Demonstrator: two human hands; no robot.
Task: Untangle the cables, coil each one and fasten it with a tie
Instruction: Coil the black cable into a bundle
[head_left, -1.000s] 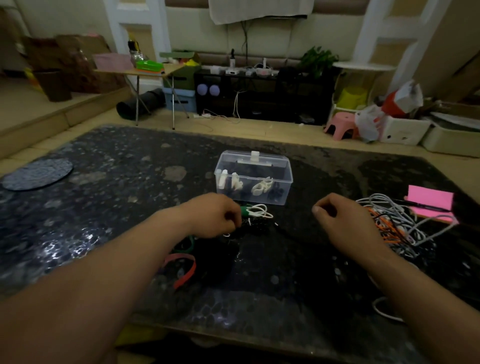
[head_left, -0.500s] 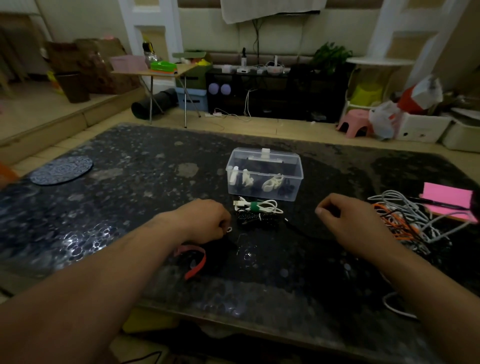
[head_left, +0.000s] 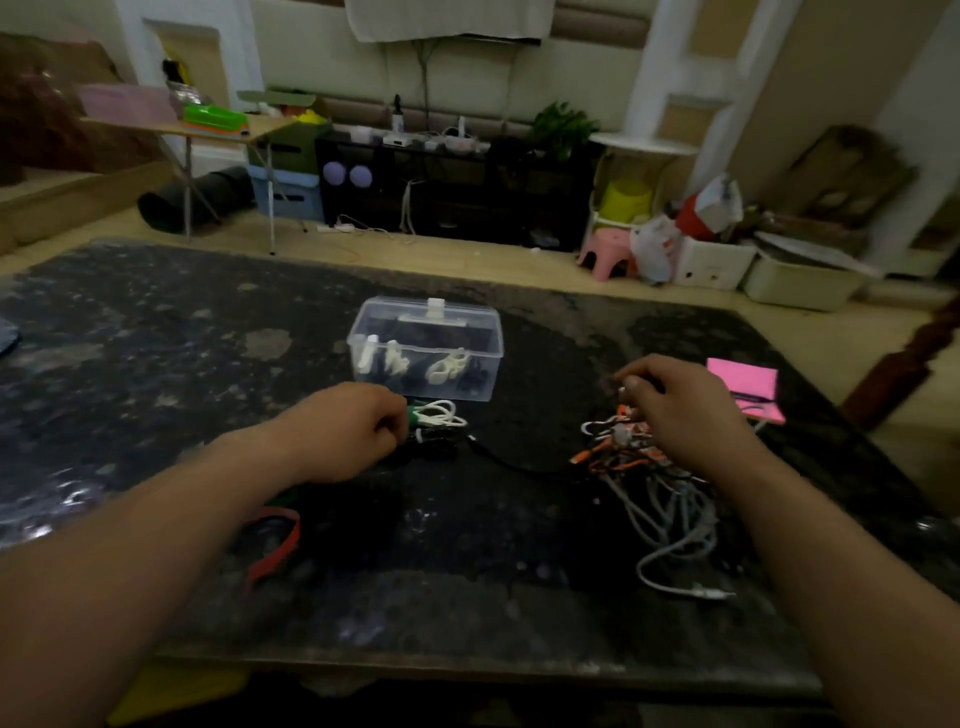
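Cables (head_left: 654, 467), a white, grey and orange tangle, awaited sorting

They lay right of centre. Your right hand (head_left: 685, 410) curled over them, seemingly hunting a loose strand. Your left hand (head_left: 353, 431) curled beside the white coiled cable with green tie (head_left: 439, 415), parked near the clear plastic box (head_left: 426, 322). Whether either hand pinched anything, I cannot tell.

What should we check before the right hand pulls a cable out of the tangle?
1. Reach: right hand over the tangle - ok.
2. Grasp: its fingers on one single cable - cannot tell.
3. Ties: tie box open - not ok, lid on.
4. Finished white coil, green-tied, apart from the tangle - ok.
5. Support: left hand free to steady - cannot tell, curled beside the coil.
6. Surroundings: pink notepad clear of the tangle - cannot tell, hand hides the gap.
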